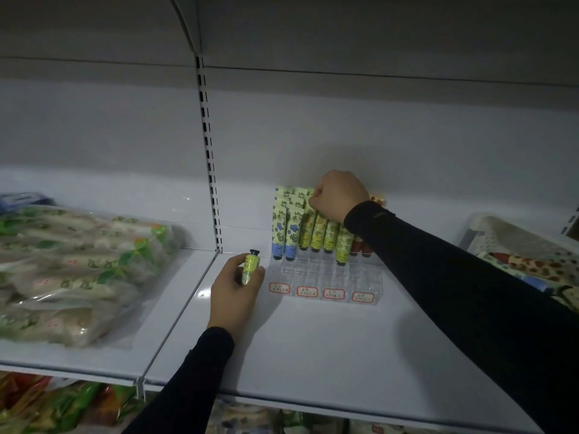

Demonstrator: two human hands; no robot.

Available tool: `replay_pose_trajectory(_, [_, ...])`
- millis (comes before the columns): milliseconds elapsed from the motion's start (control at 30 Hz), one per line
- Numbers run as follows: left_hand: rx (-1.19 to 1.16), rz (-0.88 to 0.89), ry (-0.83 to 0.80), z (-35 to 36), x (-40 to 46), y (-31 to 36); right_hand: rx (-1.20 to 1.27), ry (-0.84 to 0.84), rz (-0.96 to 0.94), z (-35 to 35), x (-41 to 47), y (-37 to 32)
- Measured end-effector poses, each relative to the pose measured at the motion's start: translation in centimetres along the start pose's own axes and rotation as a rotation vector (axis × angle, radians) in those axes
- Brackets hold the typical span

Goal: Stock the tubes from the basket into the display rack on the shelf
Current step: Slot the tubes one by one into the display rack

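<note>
Left hand (235,288) sat on the shelf (313,339), grip curled round a yellow-green tube (250,266), black cap pointing up; clear display rack (326,277) stood just right of that grip; right hand (340,195) was over the rack's back rows, fingers curled onto a yellow tube top (311,202); white basket (501,233) with more tubes sat further right; bagged goods (78,270) well left.

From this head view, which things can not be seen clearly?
- Red tubes: mostly hidden behind the right sleeve.
- Whatever the right hand pinches: covered by its fingers.
- Rack labels: writing too small.
- Basket: cut by the right edge.
</note>
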State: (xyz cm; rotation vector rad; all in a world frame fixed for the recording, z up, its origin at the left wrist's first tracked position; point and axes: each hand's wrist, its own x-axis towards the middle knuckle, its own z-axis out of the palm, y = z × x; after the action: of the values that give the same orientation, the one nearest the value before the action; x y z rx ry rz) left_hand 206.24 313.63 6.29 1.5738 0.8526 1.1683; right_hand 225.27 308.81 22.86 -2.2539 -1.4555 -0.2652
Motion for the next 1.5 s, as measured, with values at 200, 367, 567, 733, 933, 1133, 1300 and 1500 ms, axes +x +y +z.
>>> replay_pose_trajectory(200, [-0.018,-0.010,-0.002,0.0,0.1,-0.1,0.041,-0.053,0.009,-0.3,0.8,0.3])
replay_pose_trajectory(367, [-0.004,0.001,0.000,0.1,0.1,-0.1,0.086,-0.069,0.018,-0.1,1.0,0.5])
replay_pose_trajectory(567, [-0.019,-0.005,-0.003,0.1,0.1,0.0,0.118,-0.061,0.033,0.1,0.9,0.7])
replay_pose_trajectory(733, [-0.022,-0.012,-0.003,0.1,0.0,0.0,0.102,-0.052,0.014,0.2,0.8,0.7])
replay_pose_trajectory(933, [-0.015,0.003,-0.002,0.1,-0.1,0.2,0.149,0.001,-0.035,-0.3,-0.1,1.3])
replay_pose_trajectory(1133, [-0.028,-0.003,-0.036,-0.2,-0.2,0.5,0.289,0.231,-0.051,-2.3,-3.6,1.8])
replay_pose_trajectory(1300, [-0.007,0.024,-0.112,0.3,-1.3,2.1,0.335,0.103,-0.081,-2.0,-7.5,2.8])
replay_pose_trajectory(1500, [-0.013,0.100,-0.255,2.6,-2.4,5.2,0.500,-0.173,-0.035,-0.8,-11.0,2.6])
